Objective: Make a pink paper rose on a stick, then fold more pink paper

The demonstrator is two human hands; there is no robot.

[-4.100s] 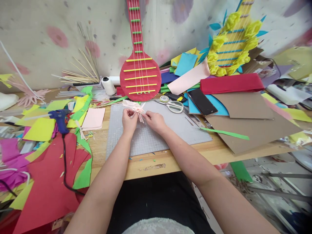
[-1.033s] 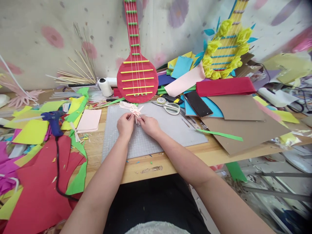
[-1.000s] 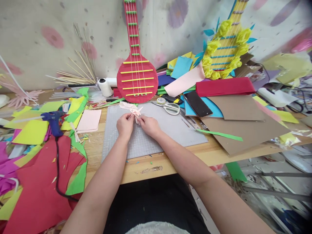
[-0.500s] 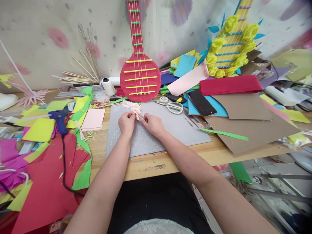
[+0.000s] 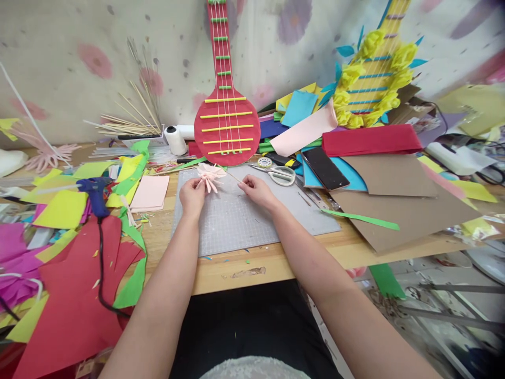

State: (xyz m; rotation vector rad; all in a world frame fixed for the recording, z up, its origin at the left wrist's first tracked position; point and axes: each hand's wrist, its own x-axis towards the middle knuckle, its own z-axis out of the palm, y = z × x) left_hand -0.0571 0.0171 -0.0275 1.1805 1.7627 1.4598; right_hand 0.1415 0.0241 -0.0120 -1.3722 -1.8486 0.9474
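My left hand [image 5: 193, 198] pinches the edge of a pale pink paper flower [image 5: 211, 177], its narrow petals fanned out over the grey cutting mat [image 5: 236, 221]. To the right of it, my right hand [image 5: 258, 190] is closed on the end of a thin stick [image 5: 233, 178]. The stick slants up and left toward the flower; whether its tip touches the petals I cannot tell. Just beyond my right hand lie white-handled scissors [image 5: 282, 176] and a small round dial-like disc [image 5: 264, 162].
A red paper lute [image 5: 228, 131] leans at the back, a yellow flowered one [image 5: 371, 84] right of it. Pink sheets [image 5: 150, 193], a blue glue gun [image 5: 96, 192] and red paper [image 5: 79, 295] lie left. On the right are a phone [image 5: 325, 168] and brown cardboard [image 5: 402, 205].
My hands have moved apart, the left one leftward with the flower, the right one rightward with the stick. The petals now show spread out, where before they were bunched between my fingers.
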